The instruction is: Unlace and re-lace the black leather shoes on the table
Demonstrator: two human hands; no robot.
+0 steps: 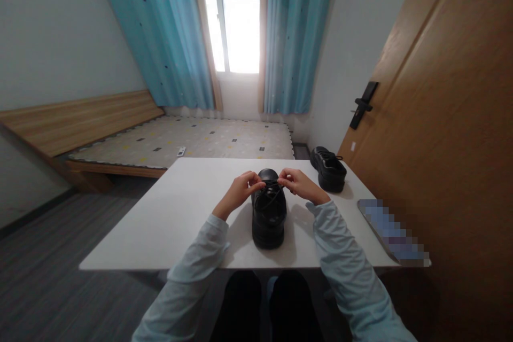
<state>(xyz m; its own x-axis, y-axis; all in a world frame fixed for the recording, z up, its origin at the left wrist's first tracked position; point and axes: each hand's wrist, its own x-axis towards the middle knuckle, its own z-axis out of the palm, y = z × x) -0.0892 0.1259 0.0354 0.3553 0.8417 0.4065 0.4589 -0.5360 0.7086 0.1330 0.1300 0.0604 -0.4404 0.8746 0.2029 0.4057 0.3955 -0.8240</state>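
A black shoe point(268, 224) stands on the white table point(180, 214) in front of me, its toe pointing away toward the window. At the left side of its lacing, my left hand point(244, 187) pinches the black shoelace point(272, 188) between thumb and fingers. My right hand point(298, 181) grips the lace on the opposite side in the same way. Loose lace lies over the shoe's tongue and opening. Both hands are close to the toe end.
Another black shoe point(331, 171) stands at the table's back right. A flat, pixelated object point(390, 232) lies along the right edge. Beyond the table is a bed point(208, 139) with a small white item on it; a wooden door point(441, 117) is at the right.
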